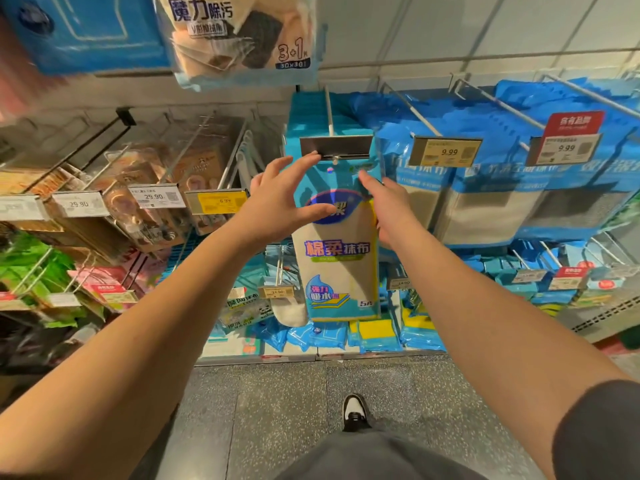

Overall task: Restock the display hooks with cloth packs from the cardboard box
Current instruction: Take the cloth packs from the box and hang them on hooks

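Observation:
A cloth pack point(337, 258), blue and white with a yellow edge, hangs upright just under the grey label holder point(336, 146) at the tip of a display hook point(328, 105). My left hand point(277, 199) holds the pack's left side, thumb across the front and fingers spread up towards the label holder. At the pack's right edge, my right hand point(389, 206) grips it, one finger reaching to the top corner. More of the same packs point(301, 116) hang further back on this hook. No cardboard box is in view.
Blue cloth packs point(485, 202) fill the hooks to the right, with 9.99 price tags point(446, 152). Brownish packs point(145, 202) hang on the left hooks. A large pack point(239, 36) hangs overhead. Lower hooks and shelf stock point(329, 336) sit below; my shoe point(355, 412) stands on the speckled floor.

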